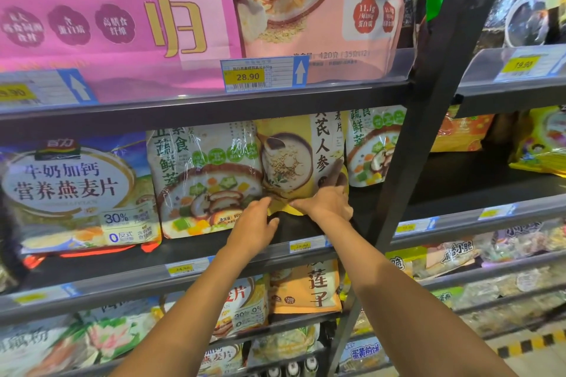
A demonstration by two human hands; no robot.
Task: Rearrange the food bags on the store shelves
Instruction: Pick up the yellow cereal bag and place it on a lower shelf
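A yellow oatmeal bag (301,159) with a bowl picture stands upright on the middle shelf (214,249), lifted slightly off the shelf floor. My left hand (254,225) pinches its bottom left corner. My right hand (326,202) grips its bottom right edge, fingers against the front. A white vegetable-mushroom oatmeal bag (203,180) stands directly to its left, overlapped by the yellow bag's edge. Another bag of the same white kind (372,147) stands to its right, partly behind the yellow one.
A blue-white milk oatmeal bag (76,193) fills the shelf's left. Large pink bags (122,9) sit on the shelf above with a 28.90 price tag (248,76). A black upright post (428,119) slants just to the right. Lower shelves hold an orange bag (309,288) and others.
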